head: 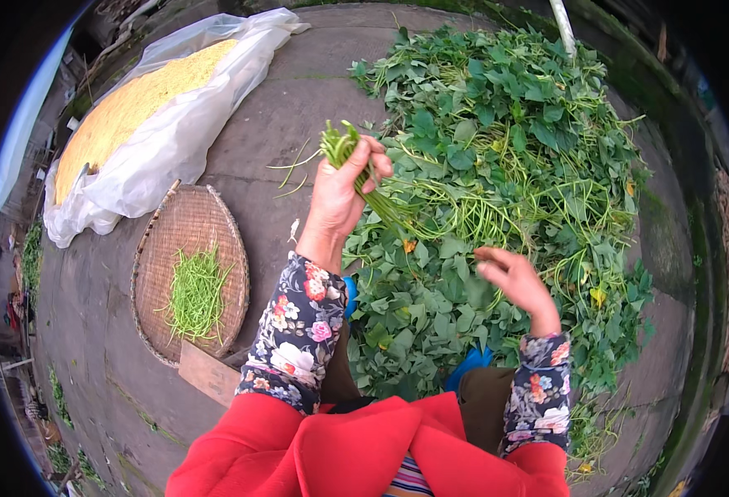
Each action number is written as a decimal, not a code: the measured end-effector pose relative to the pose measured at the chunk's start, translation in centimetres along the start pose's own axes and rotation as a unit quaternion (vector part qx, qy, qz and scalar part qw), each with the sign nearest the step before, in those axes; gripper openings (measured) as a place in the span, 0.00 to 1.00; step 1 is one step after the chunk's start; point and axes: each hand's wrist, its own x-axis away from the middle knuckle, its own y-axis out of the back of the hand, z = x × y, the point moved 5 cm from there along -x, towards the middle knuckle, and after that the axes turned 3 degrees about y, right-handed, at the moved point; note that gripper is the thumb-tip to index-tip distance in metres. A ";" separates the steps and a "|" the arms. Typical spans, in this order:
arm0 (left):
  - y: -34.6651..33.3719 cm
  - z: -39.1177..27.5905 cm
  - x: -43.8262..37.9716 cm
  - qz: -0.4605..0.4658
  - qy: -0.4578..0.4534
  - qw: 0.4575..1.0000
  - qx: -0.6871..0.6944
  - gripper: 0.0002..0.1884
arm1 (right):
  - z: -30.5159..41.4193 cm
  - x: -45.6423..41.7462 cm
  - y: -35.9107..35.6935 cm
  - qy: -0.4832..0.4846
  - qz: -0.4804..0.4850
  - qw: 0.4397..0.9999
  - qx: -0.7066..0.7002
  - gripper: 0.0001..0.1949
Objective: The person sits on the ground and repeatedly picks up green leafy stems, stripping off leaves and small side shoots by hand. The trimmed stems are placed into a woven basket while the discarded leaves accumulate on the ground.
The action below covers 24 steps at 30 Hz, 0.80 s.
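My left hand (346, 186) is closed around a bundle of green leafy-vine stems (380, 202), its cut-looking ends standing up above the thumb. Over the leaves to the right, my right hand (517, 279) has its fingers apart and slightly blurred; I see nothing in it. Beneath both hands spreads a large pile of green vines and leaves (451, 279), with a few yellow leaves among them. A woven bamboo basket (153, 267) rests on the ground at the left, and a heap of thin green stem pieces (197, 295) lies inside it.
At the upper left, a yellow grain-like heap (147, 112) lies on white plastic sheeting (172, 146). A flat wooden board (209, 373) touches the basket's near end. Loose stems lie on the concrete ground (277, 143). A pale pole (563, 28) stands at the pile's far edge.
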 end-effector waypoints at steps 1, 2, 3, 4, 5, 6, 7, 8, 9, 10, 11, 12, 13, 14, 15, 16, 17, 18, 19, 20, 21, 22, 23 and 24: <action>-0.3 -0.3 0.1 -0.013 0.000 1.000 -0.027 0.11 | 0.5 0.1 -0.8 0.045 -0.004 0.994 0.097 0.21; -0.6 -0.3 0.1 -0.015 -0.007 0.999 -0.028 0.11 | 0.7 0.3 -0.7 0.045 -0.022 0.978 0.203 0.22; -0.9 -0.3 0.1 -0.014 -0.015 0.999 -0.027 0.11 | 0.3 0.3 -0.6 0.030 -0.018 0.982 0.187 0.22; -1.2 -0.3 0.0 -0.007 -0.016 0.998 -0.052 0.10 | -0.5 0.3 -0.4 0.014 -0.015 0.985 0.172 0.21; -1.0 -0.1 -0.2 0.000 -0.030 0.995 -0.094 0.10 | -1.2 0.2 -0.3 -0.001 -0.011 0.988 0.156 0.21; -0.9 -0.1 -0.2 0.003 -0.035 0.993 -0.110 0.10 | -0.8 0.3 -0.4 -0.035 0.022 0.990 0.134 0.20; -1.1 -0.2 -0.2 0.009 -0.040 0.991 -0.125 0.10 | -1.8 0.4 -0.4 -0.033 0.038 0.987 0.156 0.20; -1.4 -0.3 -0.2 0.017 -0.047 0.991 -0.124 0.10 | -2.9 0.5 -0.4 -0.038 0.053 0.985 0.162 0.20; -1.3 -0.4 0.1 0.013 -0.037 0.992 -0.120 0.10 | -3.3 0.6 -0.7 -0.044 0.071 0.983 0.166 0.20; -0.9 -0.4 0.2 -0.003 -0.022 0.988 -0.150 0.09 | -3.6 0.4 -0.9 -0.045 0.090 0.981 0.169 0.21; -0.5 -0.5 0.2 -0.020 -0.007 0.984 -0.180 0.08 | -3.9 0.2 -0.8 -0.039 0.090 0.980 0.171 0.21; -0.3 -1.0 0.7 -0.044 -0.019 0.979 -0.200 0.08 | -4.1 0.1 -0.9 -0.031 0.095 0.980 0.174 0.20; 0.0 -1.6 1.1 -0.073 -0.030 0.971 -0.226 0.08 | -4.4 -0.3 -1.5 -0.019 0.105 0.979 0.172 0.20; 0.1 -1.9 1.3 -0.080 -0.015 0.955 -0.285 0.10 | -4.7 0.0 -1.0 -0.025 0.103 0.979 0.175 0.20; -0.2 -2.8 1.8 -0.082 -0.020 0.911 -0.403 0.10 | -5.2 0.4 -0.9 -0.028 0.105 0.979 0.170 0.20; -0.4 -3.7 1.7 -0.069 -0.108 0.862 -0.490 0.10 | -6.1 0.4 -0.3 -0.032 0.093 0.983 0.157 0.20; 0.4 -4.5 2.2 -0.054 -0.186 0.796 -0.574 0.09 | -7.5 -0.1 -0.5 -0.036 0.088 0.985 0.141 0.19; 2.0 -4.7 2.8 -0.075 -0.191 0.762 -0.614 0.09 | -8.8 -0.1 -0.1 -0.050 0.092 0.987 0.120 0.19; 3.5 -6.0 3.5 -0.091 -0.203 0.725 -0.651 0.08 | -8.8 -0.6 -0.2 -0.062 0.090 0.989 0.098 0.19; 5.1 -7.6 4.4 -0.105 -0.215 0.687 -0.686 0.08 | -8.7 -1.5 -1.2 -0.053 0.104 0.988 0.103 0.19; 8.1 -10.5 6.0 -0.133 -0.184 0.650 -0.725 0.08 | -8.0 -2.1 -2.3 -0.042 0.116 0.987 0.107 0.19; 11.5 -12.8 7.0 -0.163 -0.172 0.625 -0.744 0.12 | -7.4 -2.0 -2.3 -0.044 0.117 0.985 0.122 0.19; 14.9 -14.7 8.6 -0.212 -0.116 0.572 -0.784 0.16 | -7.3 -1.9 -2.4 -0.046 0.120 0.983 0.133 0.19; 20.2 -17.1 10.5 -0.220 -0.108 0.506 -0.827 0.29 | -6.6 -2.1 -3.0 -0.043 0.130 0.981 0.139 0.18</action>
